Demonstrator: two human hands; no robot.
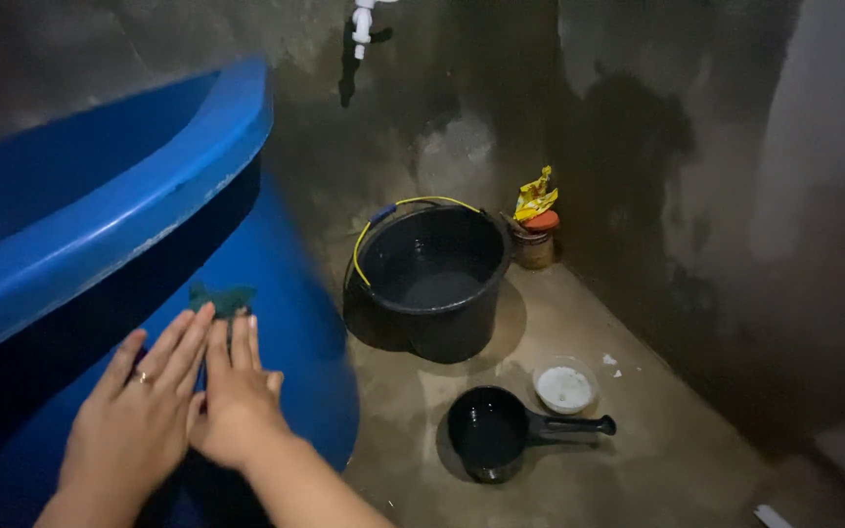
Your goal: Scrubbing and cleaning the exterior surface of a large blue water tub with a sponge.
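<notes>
Green scouring pad (222,297) is being pressed flat against the outer wall of a big blue plastic drum (290,323) by the right hand (235,396), whose fingertips are covering the pad's lower edge. The left hand (144,411), wearing a ring on one finger, is lying open just beside it, fingers spread flat on the same blue wall and overlapping the right hand at the thumb side; neither hand is closing around anything, both are simply bearing on the curved surface with palms down. Judging from how things lie, the scrubbing of the drum's outside is looking under way rather than finished: the pad is sitting high on the wall just under the thick rim (129,210), and whether the lower part of the drum is clean is too dark to tell. To the right, a black bucket (434,279) with a yellow-and-blue wire handle is standing on the floor, holding some water. Nearer the camera, a black dipper (501,430) with a stubby handle is lying beside a small bowl (564,387) of whitish stuff. Behind the bucket, a small jar (538,240) with a yellow packet on it is sitting in the corner. A white tap (362,24) is sticking out above. Bare cement floor (657,460) and stained, damp-looking walls (638,147) are enclosing the dim washing space.
</notes>
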